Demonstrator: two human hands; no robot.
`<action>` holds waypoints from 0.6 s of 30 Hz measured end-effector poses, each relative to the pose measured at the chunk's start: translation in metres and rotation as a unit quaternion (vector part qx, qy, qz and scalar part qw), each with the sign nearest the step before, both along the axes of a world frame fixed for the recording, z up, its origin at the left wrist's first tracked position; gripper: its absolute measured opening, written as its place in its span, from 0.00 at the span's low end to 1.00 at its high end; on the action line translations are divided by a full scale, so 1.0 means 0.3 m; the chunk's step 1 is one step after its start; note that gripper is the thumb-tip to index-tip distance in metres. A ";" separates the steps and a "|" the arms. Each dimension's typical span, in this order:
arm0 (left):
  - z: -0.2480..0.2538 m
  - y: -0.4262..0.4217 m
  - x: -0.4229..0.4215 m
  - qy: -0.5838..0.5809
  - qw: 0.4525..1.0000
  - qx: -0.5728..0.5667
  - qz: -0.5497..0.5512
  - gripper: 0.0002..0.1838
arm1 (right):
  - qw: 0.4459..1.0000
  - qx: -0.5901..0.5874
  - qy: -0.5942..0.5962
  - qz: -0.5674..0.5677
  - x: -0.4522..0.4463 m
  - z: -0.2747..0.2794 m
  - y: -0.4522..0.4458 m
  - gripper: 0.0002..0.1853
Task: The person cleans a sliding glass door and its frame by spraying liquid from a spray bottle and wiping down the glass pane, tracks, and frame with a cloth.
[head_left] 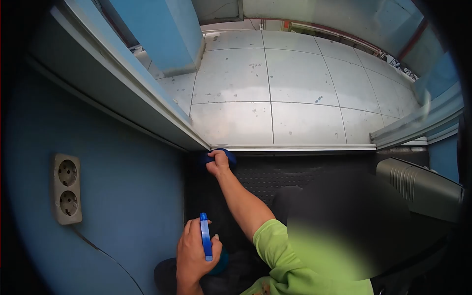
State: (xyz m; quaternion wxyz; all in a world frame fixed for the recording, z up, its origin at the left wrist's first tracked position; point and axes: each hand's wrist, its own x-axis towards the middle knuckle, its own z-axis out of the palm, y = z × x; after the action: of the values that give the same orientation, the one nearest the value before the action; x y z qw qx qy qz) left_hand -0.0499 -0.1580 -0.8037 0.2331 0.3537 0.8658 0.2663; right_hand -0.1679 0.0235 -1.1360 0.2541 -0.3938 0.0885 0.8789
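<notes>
My left hand (192, 253) is closed around a spray bottle with a blue trigger head (205, 238). Only a bit of the bottle's teal body shows below the fingers. Stretched forward, my right hand (220, 163) grips a dark blue cloth (229, 156), bunched under the fingers. The cloth is at the lower left corner of a pale frame (295, 147), where the sill meets the left upright. Part of the cloth is hidden by the hand. My right sleeve is bright green.
A double power socket (67, 189) with a cable is on the blue wall (123, 196) to the left. A ribbed grey casing (418, 187) stands on the right. Stained white tiles (305, 78) lie beyond the frame. A dark blurred patch hides the lower right.
</notes>
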 end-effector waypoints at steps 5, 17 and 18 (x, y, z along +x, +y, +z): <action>0.004 0.076 -0.013 0.014 0.998 0.009 -0.062 0.22 | 0.948 0.171 -0.242 -0.120 0.413 0.084 0.229 0.08; -0.046 0.389 0.027 0.011 0.953 0.162 -0.258 0.19 | 0.964 0.091 -0.249 0.013 0.329 0.084 0.274 0.19; -0.039 0.405 0.041 0.006 0.952 0.158 -0.262 0.18 | 0.978 -0.017 -0.185 -0.091 0.297 0.031 0.302 0.21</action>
State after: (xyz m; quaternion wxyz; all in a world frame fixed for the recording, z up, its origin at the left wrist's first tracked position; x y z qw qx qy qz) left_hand -0.0376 -0.0366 -0.8155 0.2303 0.6022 0.6908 0.3273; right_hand -0.0788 0.1140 -1.1268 0.3381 -0.5440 0.0902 0.7626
